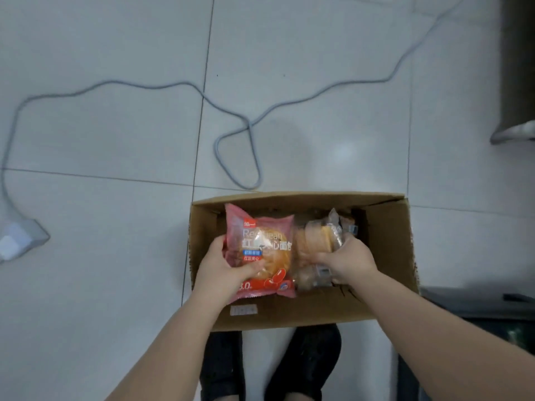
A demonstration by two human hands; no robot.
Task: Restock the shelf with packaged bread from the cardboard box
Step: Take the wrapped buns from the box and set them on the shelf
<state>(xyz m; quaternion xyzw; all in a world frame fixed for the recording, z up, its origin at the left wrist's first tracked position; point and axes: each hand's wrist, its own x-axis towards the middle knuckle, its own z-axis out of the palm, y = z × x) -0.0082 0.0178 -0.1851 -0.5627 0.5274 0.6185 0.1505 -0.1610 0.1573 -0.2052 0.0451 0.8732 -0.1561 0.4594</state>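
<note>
My left hand curls its fingers around one pink red-bean bread packet, while my right hand clutches a clear-wrapped bread pack; how many clear packs lie there I cannot tell. Both sit inside the single open cardboard box. It rests on pale floor tiles, with one grey cable looping past and two dark shoes below.

Cardboard box is sitting open on the floor, flaps up, under both hands. Pink red-bean bread packet is lying face up, gripped at its near-left edge by the left hand. Clear packet of pale bread, just beside it, is being gripped by the right hand.
</note>
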